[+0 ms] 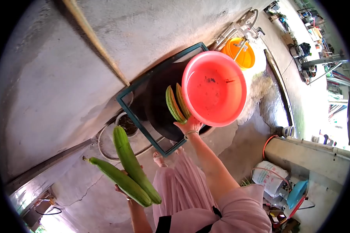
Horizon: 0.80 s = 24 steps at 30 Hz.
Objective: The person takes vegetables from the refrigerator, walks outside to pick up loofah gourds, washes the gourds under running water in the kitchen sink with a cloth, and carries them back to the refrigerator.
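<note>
My left hand (122, 191) is closed around two long green loofah gourds (133, 165), held side by side at the lower left; most of its palm and fingers are hidden behind them. My right hand (191, 126) grips the near rim of a pink plastic basin (214, 87). Small dark bits lie on the basin's bottom. Just left of the basin, two striped yellow-green gourds or melons (175, 105) rest on a dark round surface (155, 105). A teal frame (138, 121) surrounds that surface, and the basin covers part of it.
Beyond the basin stands a yellow bucket (245, 58) under wall taps (245, 29). A wooden pole (99, 44) leans on the wall. A hose (101, 147) curls on the floor near a pot (127, 123). A white sack (270, 178) sits at right.
</note>
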Available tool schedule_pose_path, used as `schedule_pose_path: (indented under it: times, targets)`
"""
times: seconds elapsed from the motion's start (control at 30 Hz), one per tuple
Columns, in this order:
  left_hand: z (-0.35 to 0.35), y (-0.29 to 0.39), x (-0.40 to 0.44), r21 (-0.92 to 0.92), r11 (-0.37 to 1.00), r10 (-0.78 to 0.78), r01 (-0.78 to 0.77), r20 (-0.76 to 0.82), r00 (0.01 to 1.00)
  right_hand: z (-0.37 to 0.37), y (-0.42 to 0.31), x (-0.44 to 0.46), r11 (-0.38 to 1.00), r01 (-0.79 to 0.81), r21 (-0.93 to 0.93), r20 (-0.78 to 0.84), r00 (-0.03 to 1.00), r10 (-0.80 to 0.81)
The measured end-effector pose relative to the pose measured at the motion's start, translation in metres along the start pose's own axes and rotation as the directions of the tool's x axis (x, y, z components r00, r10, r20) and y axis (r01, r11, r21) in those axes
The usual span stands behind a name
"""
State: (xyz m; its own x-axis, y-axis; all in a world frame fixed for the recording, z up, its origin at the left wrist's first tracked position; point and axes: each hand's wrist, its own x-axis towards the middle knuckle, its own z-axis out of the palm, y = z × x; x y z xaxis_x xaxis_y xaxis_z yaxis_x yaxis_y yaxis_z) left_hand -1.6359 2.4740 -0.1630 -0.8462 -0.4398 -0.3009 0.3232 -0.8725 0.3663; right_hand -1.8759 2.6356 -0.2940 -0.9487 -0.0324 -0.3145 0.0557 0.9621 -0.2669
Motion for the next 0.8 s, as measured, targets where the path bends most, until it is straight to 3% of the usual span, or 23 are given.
schedule_pose_path:
  times: [0.13, 0.33, 0.4, 0.6, 0.8]
  targets:
    - [0.008, -0.016, 0.008, -0.015, 1.000, -0.015, 0.014, -0.025, 1.000, 0.025, 0.007, 0.013, 0.995, 0.097, -0.005, -0.020, 0.995, -0.097]
    - [0.021, -0.028, 0.021, -0.011, 0.999, -0.031, 0.031, -0.031, 0.999, 0.016, -0.005, 0.022, 0.985, 0.109, 0.135, 0.103, 0.987, -0.123]
    - [0.025, -0.030, 0.025, -0.009, 0.999, -0.038, 0.038, -0.033, 0.999, 0.011, -0.010, 0.017, 0.966, 0.175, 0.190, 0.007, 0.984, -0.180]
    - [0.035, -0.037, 0.037, 0.009, 0.998, -0.067, 0.067, -0.015, 0.998, 0.005, -0.014, 0.017, 0.968, 0.139, 0.210, 0.037, 0.988, -0.150]
    - [0.043, -0.044, 0.047, 0.020, 0.995, -0.100, 0.100, -0.009, 0.995, 0.003, -0.017, 0.006, 0.882, 0.130, 0.452, 0.058, 0.983, -0.175]
